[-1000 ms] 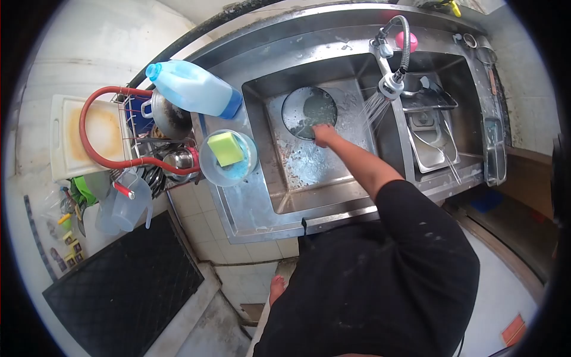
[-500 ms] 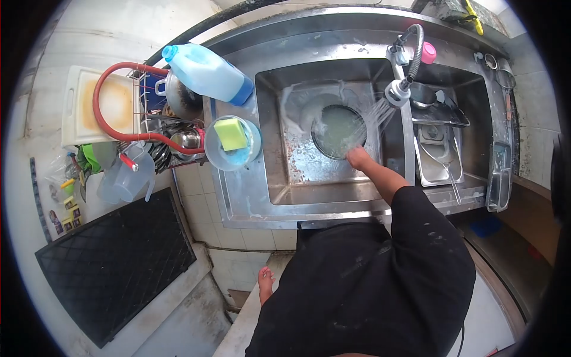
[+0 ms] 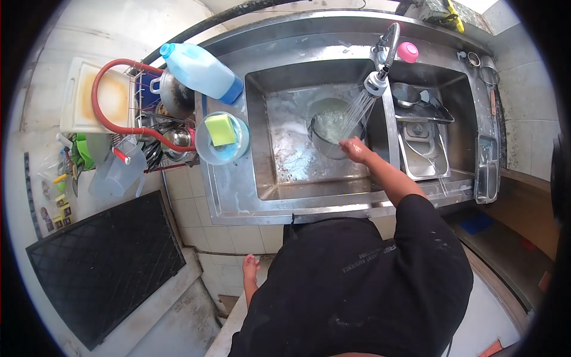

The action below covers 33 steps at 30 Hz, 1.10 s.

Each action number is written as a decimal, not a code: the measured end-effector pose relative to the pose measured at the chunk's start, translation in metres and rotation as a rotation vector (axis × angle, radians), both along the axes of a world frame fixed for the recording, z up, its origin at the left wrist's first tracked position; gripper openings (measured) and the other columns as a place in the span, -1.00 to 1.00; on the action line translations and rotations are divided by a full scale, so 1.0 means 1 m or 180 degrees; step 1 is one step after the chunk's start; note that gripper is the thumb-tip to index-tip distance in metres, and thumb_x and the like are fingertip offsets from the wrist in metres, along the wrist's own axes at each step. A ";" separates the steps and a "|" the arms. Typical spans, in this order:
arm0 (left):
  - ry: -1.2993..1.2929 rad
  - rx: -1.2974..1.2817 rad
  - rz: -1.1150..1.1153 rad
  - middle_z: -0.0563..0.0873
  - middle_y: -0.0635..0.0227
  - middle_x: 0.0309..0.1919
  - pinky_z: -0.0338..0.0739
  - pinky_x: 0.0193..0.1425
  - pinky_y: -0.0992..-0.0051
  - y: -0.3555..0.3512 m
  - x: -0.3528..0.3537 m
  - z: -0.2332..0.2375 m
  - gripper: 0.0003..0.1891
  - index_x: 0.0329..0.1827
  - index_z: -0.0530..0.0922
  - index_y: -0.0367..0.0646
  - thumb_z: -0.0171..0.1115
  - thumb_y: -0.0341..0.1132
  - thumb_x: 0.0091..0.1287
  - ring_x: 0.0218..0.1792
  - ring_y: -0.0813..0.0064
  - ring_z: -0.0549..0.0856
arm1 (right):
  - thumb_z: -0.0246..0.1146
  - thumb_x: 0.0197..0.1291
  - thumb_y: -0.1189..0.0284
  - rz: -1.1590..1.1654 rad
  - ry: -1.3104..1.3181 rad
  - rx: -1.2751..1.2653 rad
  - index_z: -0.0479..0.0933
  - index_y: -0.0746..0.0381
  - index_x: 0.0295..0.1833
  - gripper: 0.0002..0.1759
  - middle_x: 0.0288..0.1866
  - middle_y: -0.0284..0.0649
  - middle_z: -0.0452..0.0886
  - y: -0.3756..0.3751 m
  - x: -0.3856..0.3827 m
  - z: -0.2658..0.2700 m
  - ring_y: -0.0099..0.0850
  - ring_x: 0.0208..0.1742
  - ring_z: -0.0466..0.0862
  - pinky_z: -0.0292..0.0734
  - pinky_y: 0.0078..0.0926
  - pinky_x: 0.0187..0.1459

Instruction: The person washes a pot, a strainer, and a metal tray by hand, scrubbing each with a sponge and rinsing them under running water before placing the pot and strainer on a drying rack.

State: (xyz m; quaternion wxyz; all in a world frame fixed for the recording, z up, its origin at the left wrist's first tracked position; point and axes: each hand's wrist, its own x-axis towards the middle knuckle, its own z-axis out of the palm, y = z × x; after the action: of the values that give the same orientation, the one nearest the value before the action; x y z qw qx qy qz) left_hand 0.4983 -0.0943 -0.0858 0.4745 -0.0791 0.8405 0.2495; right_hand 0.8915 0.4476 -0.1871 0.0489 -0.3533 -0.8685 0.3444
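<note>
A round metal pot [image 3: 328, 146] with water in it is in the left sink basin [image 3: 288, 178]. Its near outer wall shows below the rim, and it looks slightly tilted. My right hand [image 3: 355, 150] is closed on the rim at the pot's near right side. From the faucet's spray head [image 3: 375, 84], streams of water fall into the pot and churn its surface. Away from the sink, my left hand [image 3: 251, 264] hangs low by my side with its fingers apart and nothing in them.
Left of the basin stand a plastic tub [image 3: 206, 149] with a yellow-green sponge [image 3: 220, 130] and a large blue-white bottle [image 3: 201, 70]. The right basin holds metal pans [image 3: 426, 166]. A pink bowl [image 3: 407, 52] sits behind the faucet. A dish rack with a red hose [image 3: 99, 98] is farther left.
The pot has tipped, so more of its near outer wall shows, and its water is more churned. My right hand stays on its rim. The whole view has shifted slightly.
</note>
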 end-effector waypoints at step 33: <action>0.1832 0.3614 -0.4056 0.67 0.11 0.00 0.42 0.29 0.21 0.406 0.115 0.119 -0.73 0.04 0.58 -0.21 0.21 -0.44 0.28 0.14 0.05 0.59 | 0.16 0.37 -0.12 -0.4319 0.1698 -0.2084 0.57 0.39 0.19 -0.28 0.11 -0.18 0.64 -0.028 0.028 0.062 -0.41 0.14 0.50 0.29 -0.38 0.30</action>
State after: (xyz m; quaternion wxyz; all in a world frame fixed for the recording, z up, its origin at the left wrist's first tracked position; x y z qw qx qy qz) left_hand 0.6130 0.3116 0.0328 0.2616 0.7137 0.5616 0.3269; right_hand 0.9191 0.4192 -0.1255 0.3477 -0.7068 -0.2778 0.5499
